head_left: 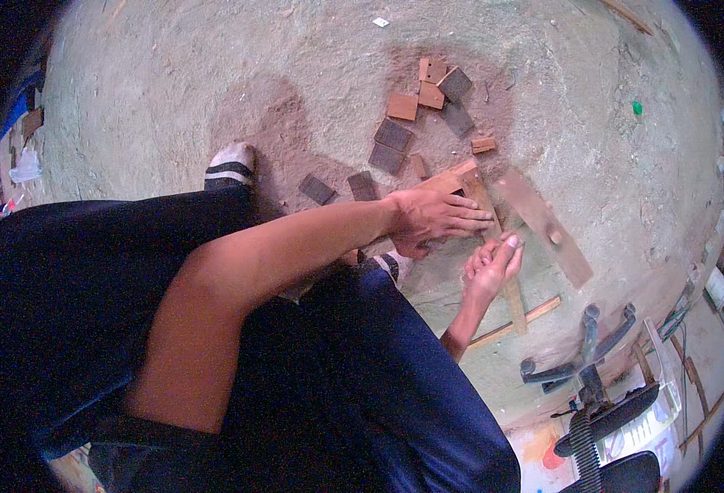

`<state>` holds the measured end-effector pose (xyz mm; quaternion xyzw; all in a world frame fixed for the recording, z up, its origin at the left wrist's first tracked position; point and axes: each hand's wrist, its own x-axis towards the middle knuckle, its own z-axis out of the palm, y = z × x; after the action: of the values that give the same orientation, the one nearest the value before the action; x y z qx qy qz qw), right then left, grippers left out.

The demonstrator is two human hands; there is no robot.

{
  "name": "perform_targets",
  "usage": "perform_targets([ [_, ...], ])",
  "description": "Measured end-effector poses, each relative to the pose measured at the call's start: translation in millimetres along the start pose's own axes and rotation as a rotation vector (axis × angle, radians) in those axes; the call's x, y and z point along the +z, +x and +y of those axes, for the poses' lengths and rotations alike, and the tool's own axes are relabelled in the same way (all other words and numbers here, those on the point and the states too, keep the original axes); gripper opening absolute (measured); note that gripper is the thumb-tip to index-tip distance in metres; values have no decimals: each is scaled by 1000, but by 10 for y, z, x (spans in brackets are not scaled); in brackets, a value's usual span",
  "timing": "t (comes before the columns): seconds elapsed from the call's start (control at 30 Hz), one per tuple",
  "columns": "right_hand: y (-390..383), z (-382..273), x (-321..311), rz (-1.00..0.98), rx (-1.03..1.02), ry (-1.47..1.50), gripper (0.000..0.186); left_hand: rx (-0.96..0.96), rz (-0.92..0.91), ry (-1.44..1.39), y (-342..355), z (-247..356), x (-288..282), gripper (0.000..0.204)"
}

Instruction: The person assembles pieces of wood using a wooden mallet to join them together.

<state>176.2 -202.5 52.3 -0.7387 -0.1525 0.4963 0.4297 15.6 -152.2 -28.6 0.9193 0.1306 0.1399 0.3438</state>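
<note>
My left hand (440, 218) lies with fingers stretched out over a light wooden block (444, 181) and reaches to a narrow wooden strip (483, 197) beside it. A small dark opening shows near its knuckles. Just below the fingertips, my right hand (491, 264) is closed over the strip, thumb pressed on the curled fingers; what it grips is hidden. To the right a flat wooden board (547, 226) lies on the floor, with a small pale lump on it.
Beyond my hands lie several brown wooden blocks (403, 106) and dark grey blocks (394, 134) on reddish dust. Two more dark blocks rest near my shoe (232, 163). A thin wooden stick (534, 315) lies nearer, and an office chair (592, 361) is at lower right.
</note>
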Motion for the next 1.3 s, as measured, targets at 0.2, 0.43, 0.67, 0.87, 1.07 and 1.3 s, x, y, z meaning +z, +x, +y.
perform_targets([
  [0.2, -6, -13, -38, -140, 61, -161, 31, -4, -6, 28, 13, 0, 11, 108],
  [0.43, -45, 43, -73, -80, 14, -102, 30, -19, 7, -16, 9, 4, -2, 108],
  [0.67, -92, 142, -85, 121, -128, 54, 27, -25, 22, -77, 14, 20, -68, 109],
  [0.87, -143, 157, -68, -95, -154, -221, 30, -94, -145, -119, 11, 40, -91, 112],
  [1.07, -242, 147, 63, 60, 16, 165, 31, -74, -90, 18, 41, 63, -136, 114],
  [1.3, -265, 82, 21, 96, -70, 153, 31, -43, -100, 9, 52, 48, -143, 110],
])
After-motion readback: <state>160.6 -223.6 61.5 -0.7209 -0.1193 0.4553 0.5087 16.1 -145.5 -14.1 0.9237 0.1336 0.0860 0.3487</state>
